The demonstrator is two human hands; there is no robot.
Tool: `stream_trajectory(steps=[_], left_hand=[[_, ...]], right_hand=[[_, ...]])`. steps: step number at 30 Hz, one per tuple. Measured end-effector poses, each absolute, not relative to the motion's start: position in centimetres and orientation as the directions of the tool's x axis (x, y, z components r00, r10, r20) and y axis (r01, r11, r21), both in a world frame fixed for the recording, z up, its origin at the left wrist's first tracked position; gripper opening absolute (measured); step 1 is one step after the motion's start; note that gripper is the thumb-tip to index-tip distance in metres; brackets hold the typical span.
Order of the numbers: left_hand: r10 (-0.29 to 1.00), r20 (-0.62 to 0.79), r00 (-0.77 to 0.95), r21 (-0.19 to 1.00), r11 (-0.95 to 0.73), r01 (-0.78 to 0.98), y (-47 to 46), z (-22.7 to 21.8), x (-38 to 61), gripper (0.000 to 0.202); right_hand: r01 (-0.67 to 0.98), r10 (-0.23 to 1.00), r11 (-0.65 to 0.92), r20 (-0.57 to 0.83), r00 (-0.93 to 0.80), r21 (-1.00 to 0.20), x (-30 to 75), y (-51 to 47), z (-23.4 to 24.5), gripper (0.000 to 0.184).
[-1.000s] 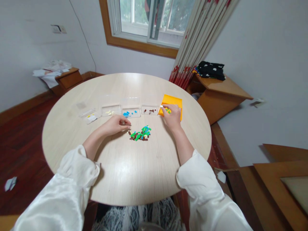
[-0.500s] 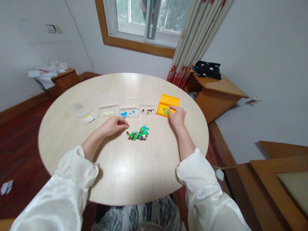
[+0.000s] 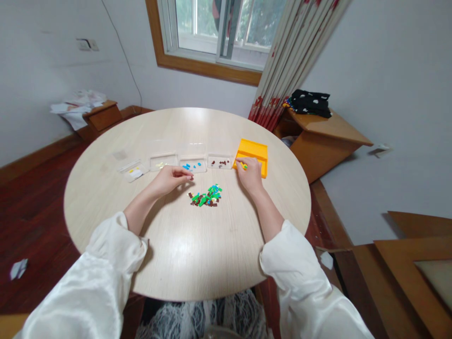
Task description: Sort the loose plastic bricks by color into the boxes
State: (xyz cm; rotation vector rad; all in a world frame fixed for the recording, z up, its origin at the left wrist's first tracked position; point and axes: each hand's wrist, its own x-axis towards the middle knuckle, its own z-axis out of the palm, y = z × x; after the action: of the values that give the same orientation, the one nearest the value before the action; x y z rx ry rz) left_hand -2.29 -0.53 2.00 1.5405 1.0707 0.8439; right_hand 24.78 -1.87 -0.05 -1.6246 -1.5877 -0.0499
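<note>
A small heap of mixed toy building bricks, green, brown, blue and pale, lies on the round table. Just behind and left of it, my left hand hovers with thumb and fingers pinched; what they hold, if anything, is too small to make out. My right hand is over the front of the yellow box, fingertips closed near its left edge, hiding most of the green bricks inside. Left of that stand a clear box of brown bricks and a clear box of blue bricks.
A clear box with pale bricks stands further left, partly behind my left hand. Beside it is a flat clear case with white and yellow in it. A wooden cabinet with dark folded cloth stands behind the table's right side.
My right hand has moved left across the yellow box toward the brown-brick box. My left hand has shifted slightly up, toward the blue-brick box. The view has turned a little left.
</note>
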Motion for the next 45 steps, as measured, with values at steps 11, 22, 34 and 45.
stream_trajectory(steps=[11,22,34,45], left_hand=[[0.935,-0.002,0.353,0.982,-0.065,0.178,-1.2,1.7,-1.4,0.034],[0.932,-0.001,0.362,0.984,-0.064,0.167,-1.4,1.4,-0.9,0.036],[0.952,0.000,0.305,0.982,-0.058,0.180,-1.3,1.6,-0.9,0.026],[0.889,0.036,0.457,0.827,-0.283,0.486,-0.9,2.7,-2.5,0.025]], right_hand=[[0.694,0.797,0.530,0.566,-0.211,-0.487,17.4,-4.2,0.2,0.010],[0.700,0.807,0.537,0.527,-0.266,-0.470,16.2,-4.5,0.4,0.004],[0.778,0.786,0.412,0.617,-0.041,-0.473,19.0,-2.6,0.0,0.011],[0.894,0.781,0.060,0.579,0.235,-0.444,22.1,-0.9,-1.0,0.020]])
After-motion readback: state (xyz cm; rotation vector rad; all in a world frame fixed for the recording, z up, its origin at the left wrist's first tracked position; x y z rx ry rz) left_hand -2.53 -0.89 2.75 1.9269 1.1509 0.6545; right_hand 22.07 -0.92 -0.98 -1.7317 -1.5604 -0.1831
